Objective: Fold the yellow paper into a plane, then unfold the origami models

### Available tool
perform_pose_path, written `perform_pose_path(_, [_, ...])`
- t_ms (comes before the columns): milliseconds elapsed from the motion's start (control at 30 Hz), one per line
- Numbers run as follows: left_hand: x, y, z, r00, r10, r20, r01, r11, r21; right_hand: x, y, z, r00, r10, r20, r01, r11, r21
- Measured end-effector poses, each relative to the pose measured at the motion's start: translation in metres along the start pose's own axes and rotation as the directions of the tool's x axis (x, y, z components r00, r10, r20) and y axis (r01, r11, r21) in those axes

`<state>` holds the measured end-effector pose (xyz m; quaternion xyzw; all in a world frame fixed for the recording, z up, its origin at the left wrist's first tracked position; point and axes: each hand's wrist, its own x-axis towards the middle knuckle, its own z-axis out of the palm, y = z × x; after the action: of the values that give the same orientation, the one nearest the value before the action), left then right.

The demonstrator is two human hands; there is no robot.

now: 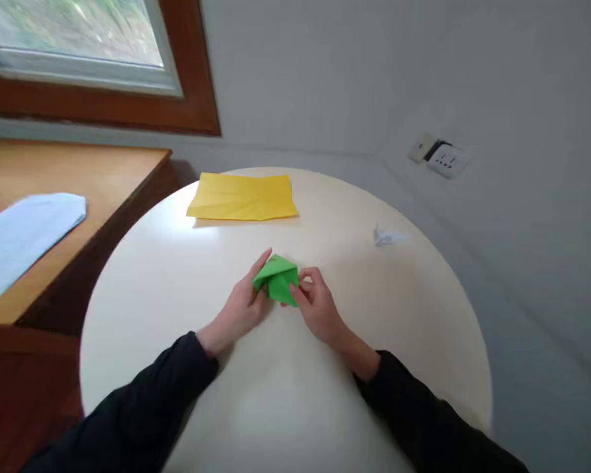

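Looking down at a round cream table [177, 276], with a wooden desk [79, 171] at far left carrying a pale blue sheet [24, 236]. Near the table's middle, the left hand [239, 309] and right hand [318, 305] pinch opposite sides of a folded green paper [277, 277], fingers closed on it. Beyond it lies a yellow sheet [243, 196]. A small white paper shape [388, 236] sits to the right, well apart.

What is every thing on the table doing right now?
green paper: partly folded, pinched by both hands
left hand: gripping the paper's left side
right hand: gripping its right side
yellow paper: folded, lying flat, untouched
small white paper figure: folded, lying alone
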<state>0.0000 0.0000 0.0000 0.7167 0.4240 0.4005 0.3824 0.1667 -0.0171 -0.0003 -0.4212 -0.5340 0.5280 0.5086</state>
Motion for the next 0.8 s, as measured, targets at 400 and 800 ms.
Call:
perform_pose_path(400, [-0.0029, 0.0087, -0.0016, 0.998, 0.062, 0.006, -0.063, 0.998, 0.019, 0.0022, -0.0053, 0.0033, 0.996, 0.086, -0.017, -0.085, 0.996, 0.027])
perform_pose_path(800, [-0.0056, 0.0069, -0.0024, 0.970, 0.180, 0.162, -0.189, 0.981, 0.041, 0.0050, 0.0027, 0.0009, 0.997, -0.044, -0.060, 0.041, 0.998, -0.053])
